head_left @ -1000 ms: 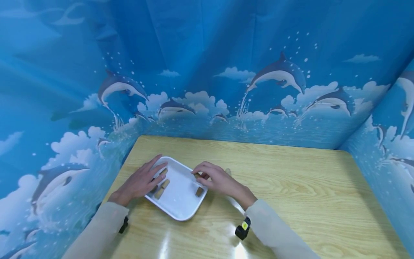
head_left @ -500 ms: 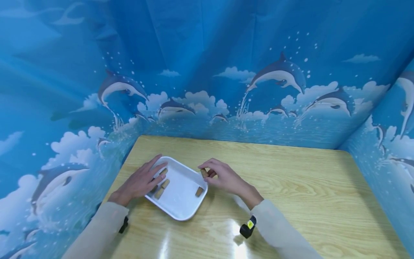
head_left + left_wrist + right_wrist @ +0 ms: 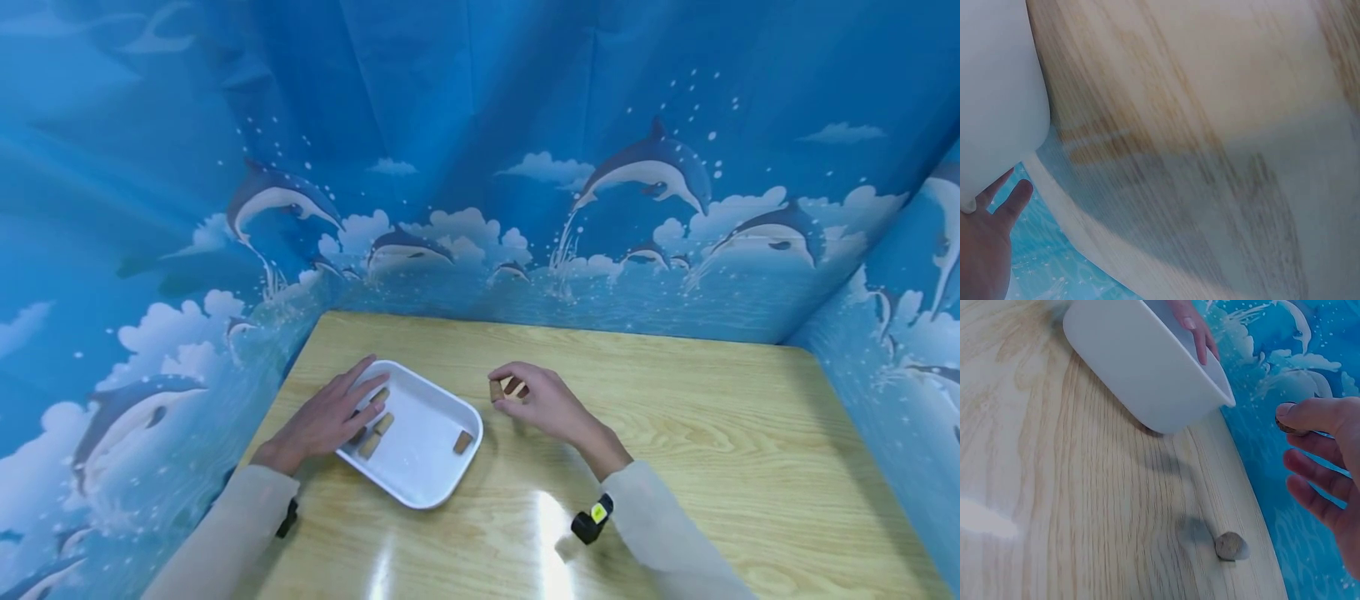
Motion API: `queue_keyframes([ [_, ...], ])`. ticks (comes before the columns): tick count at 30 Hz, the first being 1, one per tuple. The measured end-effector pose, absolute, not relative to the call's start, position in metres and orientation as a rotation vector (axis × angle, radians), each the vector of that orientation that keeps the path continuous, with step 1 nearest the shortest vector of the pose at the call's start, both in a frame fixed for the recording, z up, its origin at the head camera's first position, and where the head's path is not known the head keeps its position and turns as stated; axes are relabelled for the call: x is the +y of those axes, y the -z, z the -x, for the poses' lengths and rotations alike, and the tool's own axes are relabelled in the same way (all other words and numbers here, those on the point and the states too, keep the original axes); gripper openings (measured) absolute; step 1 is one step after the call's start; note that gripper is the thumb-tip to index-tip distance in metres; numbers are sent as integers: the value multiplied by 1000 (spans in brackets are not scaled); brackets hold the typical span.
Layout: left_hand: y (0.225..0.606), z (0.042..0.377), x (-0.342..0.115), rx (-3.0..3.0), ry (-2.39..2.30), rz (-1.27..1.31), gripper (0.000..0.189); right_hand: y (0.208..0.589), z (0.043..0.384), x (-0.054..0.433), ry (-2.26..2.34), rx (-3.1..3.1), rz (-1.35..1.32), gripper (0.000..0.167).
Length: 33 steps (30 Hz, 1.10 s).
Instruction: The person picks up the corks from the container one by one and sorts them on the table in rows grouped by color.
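Over the table to the right of the white tray [image 3: 420,471], my right hand [image 3: 551,404] pinches a brown cork [image 3: 496,390] between thumb and fingertips. My left hand [image 3: 318,423] lies over the tray's left rim, fingers spread and reaching inside. Beneath and beside those fingers are several corks, one of them a light cork [image 3: 368,445]; some are partly covered. A single darker cork [image 3: 462,442] lies at the tray's right end. In the right wrist view another cork [image 3: 1230,545] stands on the table below my right hand; the head view hides it.
The wood-grain table [image 3: 712,450] extends to the right of the tray. A blue dolphin-print curtain [image 3: 480,167] hangs along the back and both sides. Black cameras sit at both wrists, such as the right wrist camera [image 3: 588,525].
My right hand has carried the cork from above the tray's right end over the rim and rightward above the table. The left hand and the tray have stayed put.
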<state>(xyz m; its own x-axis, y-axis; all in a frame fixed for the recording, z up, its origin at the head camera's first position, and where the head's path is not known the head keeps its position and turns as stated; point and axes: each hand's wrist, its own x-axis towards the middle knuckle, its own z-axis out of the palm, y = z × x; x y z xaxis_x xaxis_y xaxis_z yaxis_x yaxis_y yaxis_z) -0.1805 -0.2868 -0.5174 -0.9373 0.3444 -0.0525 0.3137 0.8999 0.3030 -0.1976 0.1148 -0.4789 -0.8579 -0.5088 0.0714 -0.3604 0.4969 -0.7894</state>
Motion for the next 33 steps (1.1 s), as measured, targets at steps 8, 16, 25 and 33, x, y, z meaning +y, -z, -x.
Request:
queue_keyframes([
  [8,520,181,-287,2970,-433,-525,64,483,201,127,1287,2624,666,39],
  [16,520,181,-287,2971,-436,-536,66,490,203,137,1308,2624,628,39],
  [25,518,182,-287,2967,-428,-552,66,494,202,151,1365,2627,589,38],
  [33,519,182,-287,2958,-425,-537,65,495,204,158,1369,2652,559,38],
])
